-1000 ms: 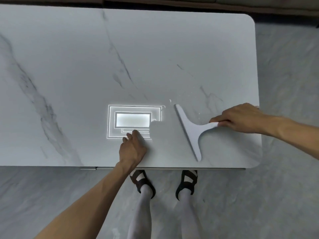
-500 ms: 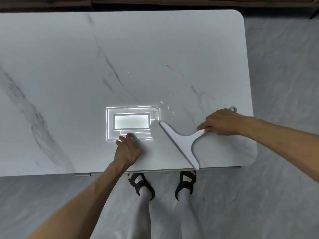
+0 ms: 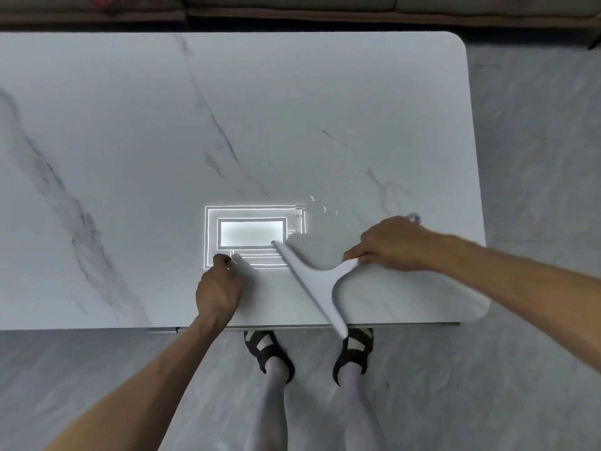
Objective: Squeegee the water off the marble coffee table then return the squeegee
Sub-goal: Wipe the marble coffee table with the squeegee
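Note:
A white T-shaped squeegee (image 3: 317, 284) lies blade-down on the white marble coffee table (image 3: 227, 125), near its front right part. Its blade runs diagonally and its near tip sticks out past the table's front edge. My right hand (image 3: 390, 244) grips the squeegee's handle. A few small water drops (image 3: 320, 205) glint just beyond the blade. My left hand (image 3: 219, 288) rests on the table left of the blade, fingers curled, holding nothing.
A bright ceiling-light reflection (image 3: 253, 237) shines on the marble between my hands. My feet in black sandals (image 3: 270, 351) stand on the grey floor just under the table's front edge. A dark sofa base (image 3: 292, 17) runs behind the table.
My right hand has dragged the squeegee leftward and toward me, so the blade tip now overhangs the front edge. My left hand's fingers have curled in.

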